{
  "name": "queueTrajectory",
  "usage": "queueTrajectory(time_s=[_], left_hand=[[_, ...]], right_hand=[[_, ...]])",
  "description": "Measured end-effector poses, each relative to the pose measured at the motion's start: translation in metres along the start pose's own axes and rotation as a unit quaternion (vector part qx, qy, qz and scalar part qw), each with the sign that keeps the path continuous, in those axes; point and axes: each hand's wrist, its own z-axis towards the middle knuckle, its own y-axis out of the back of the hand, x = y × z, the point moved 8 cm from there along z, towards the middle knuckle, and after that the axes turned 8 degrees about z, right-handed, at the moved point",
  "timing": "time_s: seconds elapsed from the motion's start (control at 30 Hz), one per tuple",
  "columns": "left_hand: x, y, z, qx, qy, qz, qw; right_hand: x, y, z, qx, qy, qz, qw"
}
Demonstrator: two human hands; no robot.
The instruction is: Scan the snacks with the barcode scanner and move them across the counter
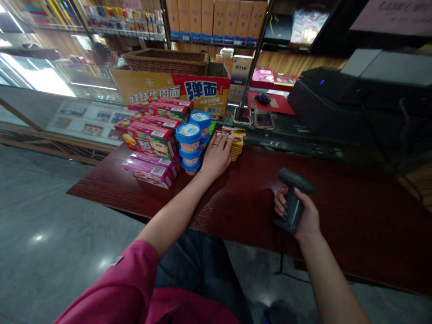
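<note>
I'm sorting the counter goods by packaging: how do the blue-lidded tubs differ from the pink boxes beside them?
The blue-lidded tubs are round and stand upright in two narrow stacks; the pink boxes are flat, rectangular and lie in wider piles. The tubs have plain blue lids; the boxes carry colourful print and barcode labels. The left hand rests next to the tubs, not the boxes. Both sit on the dark red counter.

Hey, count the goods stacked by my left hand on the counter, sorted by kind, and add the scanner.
Blue-lidded cups: 5 in view
Pink boxes: 6 in view
Yellow packets: 1 stack, count unclear
Scanner: 1
Total: 13
</note>
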Motion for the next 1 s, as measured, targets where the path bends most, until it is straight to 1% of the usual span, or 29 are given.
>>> queueTrajectory(time_s=[0.17,0.27,0.33,0.4,0.47,0.53,0.57,0.63,0.7,0.77,0.83,0.9,1.0], left_hand=[[-0.005,0.0,-0.002,0.002,-0.011,0.005,1.0],[-0.012,0.014,-0.018,-0.013,-0.056,-0.003,0.998],[-0.014,0.031,-0.036,-0.043,-0.088,-0.005,0.995],[-0.01,0.054,-0.057,-0.09,-0.093,0.002,0.992],[0.004,0.079,-0.073,-0.137,-0.059,0.017,0.989],[0.026,0.102,-0.079,-0.158,0.005,0.024,0.987],[0.038,0.112,-0.078,-0.156,0.04,0.022,0.987],[0.06,0.126,-0.071,-0.132,0.098,0.006,0.986],[0.076,0.134,-0.063,-0.1,0.131,-0.016,0.986],[0.084,0.136,-0.057,-0.069,0.139,-0.031,0.987],[0.086,0.135,-0.055,-0.049,0.132,-0.035,0.989],[0.086,0.134,-0.056,-0.044,0.122,-0.028,0.991],[0.084,0.133,-0.057,-0.043,0.112,-0.021,0.993]], right_hand=[[-0.002,0.001,0.002,0.007,-0.006,-0.007,1.0],[-0.001,0.001,0.002,0.007,-0.004,-0.008,1.0],[-0.002,0.0,0.001,0.012,-0.007,-0.009,1.0],[-0.005,-0.002,0.0,0.022,-0.015,-0.01,1.0],[-0.009,-0.009,-0.003,0.036,-0.023,-0.009,0.999],[-0.016,-0.019,-0.008,0.054,-0.031,-0.006,0.998],[-0.02,-0.025,-0.01,0.062,-0.035,-0.004,0.997],[-0.03,-0.039,-0.015,0.075,-0.042,0.002,0.996],[-0.04,-0.054,-0.018,0.086,-0.047,0.006,0.995],[-0.049,-0.067,-0.019,0.097,-0.051,0.007,0.994],[-0.057,-0.078,-0.019,0.105,-0.059,0.006,0.993],[-0.064,-0.084,-0.017,0.108,-0.07,0.003,0.992],[-0.069,-0.088,-0.017,0.103,-0.079,-0.002,0.992]])
